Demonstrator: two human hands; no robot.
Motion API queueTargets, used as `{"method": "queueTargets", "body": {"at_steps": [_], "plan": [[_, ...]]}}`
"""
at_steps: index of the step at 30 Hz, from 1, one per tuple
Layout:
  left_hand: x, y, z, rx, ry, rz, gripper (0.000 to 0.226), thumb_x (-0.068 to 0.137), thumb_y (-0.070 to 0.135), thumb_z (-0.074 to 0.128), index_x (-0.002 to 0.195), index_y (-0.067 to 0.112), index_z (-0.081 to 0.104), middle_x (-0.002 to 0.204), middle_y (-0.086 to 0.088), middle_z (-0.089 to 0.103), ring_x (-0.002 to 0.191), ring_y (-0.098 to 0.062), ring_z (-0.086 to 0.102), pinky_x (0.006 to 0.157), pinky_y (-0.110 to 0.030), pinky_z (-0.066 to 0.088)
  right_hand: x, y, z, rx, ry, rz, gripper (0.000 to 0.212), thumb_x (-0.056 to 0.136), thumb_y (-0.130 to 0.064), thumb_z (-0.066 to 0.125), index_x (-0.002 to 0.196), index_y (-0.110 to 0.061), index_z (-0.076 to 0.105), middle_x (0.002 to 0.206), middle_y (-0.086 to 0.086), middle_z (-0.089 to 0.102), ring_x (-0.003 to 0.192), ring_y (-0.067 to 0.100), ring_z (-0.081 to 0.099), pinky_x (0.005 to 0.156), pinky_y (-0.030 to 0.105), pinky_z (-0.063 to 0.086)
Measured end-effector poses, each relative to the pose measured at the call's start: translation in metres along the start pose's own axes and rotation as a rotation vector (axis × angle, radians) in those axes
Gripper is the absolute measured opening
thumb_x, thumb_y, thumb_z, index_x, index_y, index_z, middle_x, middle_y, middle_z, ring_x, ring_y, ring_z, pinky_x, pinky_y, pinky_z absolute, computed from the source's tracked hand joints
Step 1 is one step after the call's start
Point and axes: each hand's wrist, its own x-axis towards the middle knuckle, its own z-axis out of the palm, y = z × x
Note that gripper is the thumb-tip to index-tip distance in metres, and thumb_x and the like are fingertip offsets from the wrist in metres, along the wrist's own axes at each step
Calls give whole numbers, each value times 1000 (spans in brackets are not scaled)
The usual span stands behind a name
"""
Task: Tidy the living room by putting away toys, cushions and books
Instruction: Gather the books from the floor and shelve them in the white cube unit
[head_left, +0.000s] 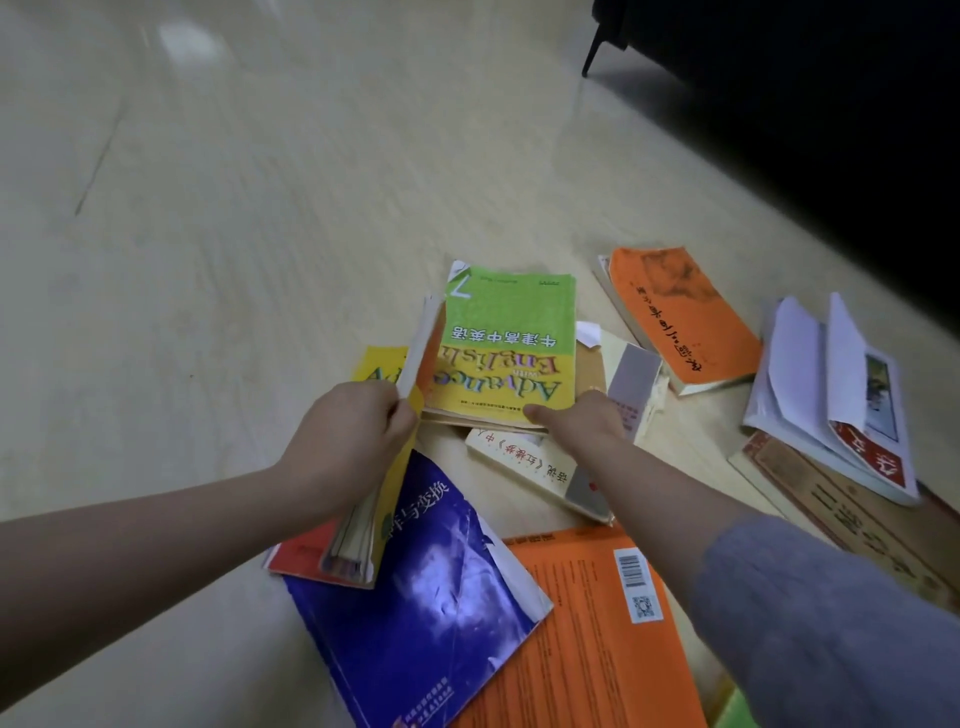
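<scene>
Several books lie scattered on the pale floor. My left hand (348, 441) grips a tilted stack of thin books (374, 488) by its edge, the outer one yellow. My right hand (582, 415) holds the near edge of a green-and-yellow English textbook (511, 343), thumb on its cover, fingers hidden beneath. Under that textbook sits a tan book (592, 364). A blue book (431, 587) and an orange book with a barcode (587, 634) lie near me. A white book with red print (535, 467) lies under my right forearm.
An orange book (685, 317) lies at the right, beside an open white book (831, 395) and a tan patterned book (852, 514). A dark sofa with a thin leg (595, 47) fills the top right. Pale floor (208, 234) stretches to the left.
</scene>
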Motion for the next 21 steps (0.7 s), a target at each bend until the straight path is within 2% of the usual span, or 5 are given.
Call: {"method": "queueTargets", "body": {"at_steps": [3, 7, 12, 16, 21], "plan": [[-2, 3, 2, -2, -13, 9, 40, 93, 17, 44, 56, 12, 29, 51, -4, 31, 51, -23, 30, 50, -36, 19, 6, 9, -5, 193, -1, 17, 25, 84, -34, 70, 93, -13, 61, 89, 7, 66, 68, 23, 61, 59, 32, 51], [-4, 8, 6, 12, -26, 23, 41, 93, 17, 44, 57, 11, 28, 51, -4, 29, 48, -18, 28, 47, -33, 18, 18, 33, -41, 503, 157, 53, 17, 81, -18, 71, 76, -15, 55, 95, 15, 68, 84, 33, 68, 80, 48, 58], [-8, 21, 14, 19, -51, 58, 38, 94, 18, 43, 59, 10, 33, 54, -5, 35, 50, -17, 31, 47, -30, 21, 20, 67, -88, 871, 255, 54, 17, 92, -9, 58, 81, -14, 47, 91, 16, 58, 70, 23, 62, 52, 27, 56], [-13, 45, 22, 5, -90, 123, 37, 94, 18, 44, 59, 10, 34, 55, -4, 35, 51, -18, 31, 49, -31, 21, 5, 92, -117, 673, 520, 50, 8, 95, -23, 54, 96, -18, 49, 97, 21, 61, 78, 29, 58, 70, 43, 55], [-25, 75, 41, -10, -210, 207, 35, 94, 19, 44, 60, 13, 34, 58, -2, 35, 53, -14, 31, 49, -30, 20, -28, 117, -161, 264, 663, -35, 29, 100, -17, 41, 126, -11, 52, 110, 17, 61, 89, 31, 53, 64, 30, 30]]}}
